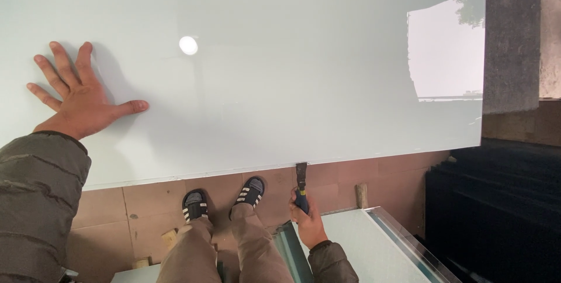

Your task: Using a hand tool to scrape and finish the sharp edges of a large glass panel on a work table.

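On panel: left hand [82, 99] spread flat on the white panel [280, 67].
At near edge: right hand [307, 216] gripping scraper [301, 182], blade touching panel's edge.

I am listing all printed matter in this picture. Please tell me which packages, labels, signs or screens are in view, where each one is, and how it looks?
None are in view. The large pale glossy panel under the left hand is blank; it shows only reflections. The scraper in the right hand has a dark blade and a blue and yellow handle, with no label visible.
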